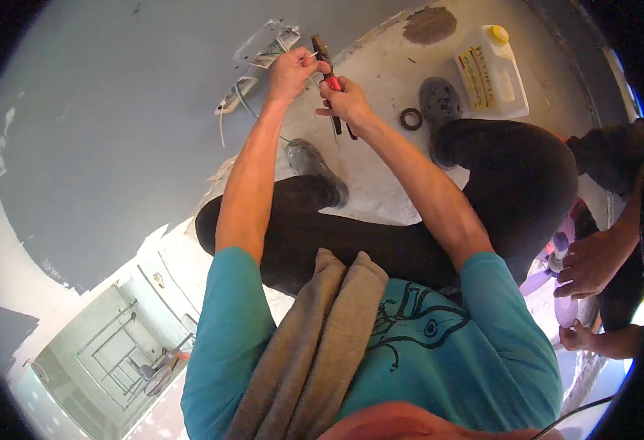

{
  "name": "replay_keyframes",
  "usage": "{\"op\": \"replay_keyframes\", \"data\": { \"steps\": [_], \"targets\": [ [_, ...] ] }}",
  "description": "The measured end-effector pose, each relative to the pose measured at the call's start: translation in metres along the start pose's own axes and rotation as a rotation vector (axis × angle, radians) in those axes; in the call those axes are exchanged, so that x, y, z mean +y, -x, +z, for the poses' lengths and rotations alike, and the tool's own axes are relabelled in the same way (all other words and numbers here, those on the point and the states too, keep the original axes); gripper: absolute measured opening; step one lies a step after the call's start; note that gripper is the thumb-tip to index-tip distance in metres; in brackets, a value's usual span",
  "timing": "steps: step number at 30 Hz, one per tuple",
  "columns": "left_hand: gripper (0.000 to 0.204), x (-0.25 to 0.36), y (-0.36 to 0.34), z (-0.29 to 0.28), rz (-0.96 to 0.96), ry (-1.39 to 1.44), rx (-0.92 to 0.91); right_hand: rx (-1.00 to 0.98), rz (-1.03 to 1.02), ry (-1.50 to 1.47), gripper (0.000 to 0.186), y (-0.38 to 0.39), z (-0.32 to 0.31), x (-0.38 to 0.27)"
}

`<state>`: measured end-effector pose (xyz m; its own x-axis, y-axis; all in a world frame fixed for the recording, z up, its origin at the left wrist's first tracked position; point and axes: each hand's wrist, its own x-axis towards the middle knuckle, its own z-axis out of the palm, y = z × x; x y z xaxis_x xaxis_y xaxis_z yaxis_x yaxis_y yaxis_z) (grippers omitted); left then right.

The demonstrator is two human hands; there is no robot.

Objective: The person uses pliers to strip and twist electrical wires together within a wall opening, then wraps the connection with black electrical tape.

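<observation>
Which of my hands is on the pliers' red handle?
Your right hand, around the red handle of the pliers; your left hand is up by their head, pinching a thin white strand.

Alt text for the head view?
A person's right hand grips red-handled pliers; the left hand pinches a thin wire at their jaws, beside a grey wall. On the floor: dark tape roll, white jug.

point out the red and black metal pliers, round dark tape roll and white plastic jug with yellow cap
Red and black metal pliers (333,83), head view: red grip
Round dark tape roll (403,119), head view: ring's left side
White plastic jug (492,73), head view: middle of its body
</observation>
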<state>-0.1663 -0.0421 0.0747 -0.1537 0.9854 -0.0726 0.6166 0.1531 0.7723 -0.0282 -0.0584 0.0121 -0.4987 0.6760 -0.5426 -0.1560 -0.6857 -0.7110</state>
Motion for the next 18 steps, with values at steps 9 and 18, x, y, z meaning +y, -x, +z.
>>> {"op": "replay_keyframes", "data": {
  "steps": [9, 18],
  "targets": [
    [0.029, -0.017, -0.006, 0.008, -0.053, 0.100, 0.076, -0.013, 0.044, -0.111, 0.025, 0.006, 0.010, -0.009],
    [0.039, -0.029, -0.004, 0.011, -0.045, 0.229, 0.110, 0.107, 0.111, -0.247, 0.021, 0.013, 0.037, -0.013]
  ]
}}
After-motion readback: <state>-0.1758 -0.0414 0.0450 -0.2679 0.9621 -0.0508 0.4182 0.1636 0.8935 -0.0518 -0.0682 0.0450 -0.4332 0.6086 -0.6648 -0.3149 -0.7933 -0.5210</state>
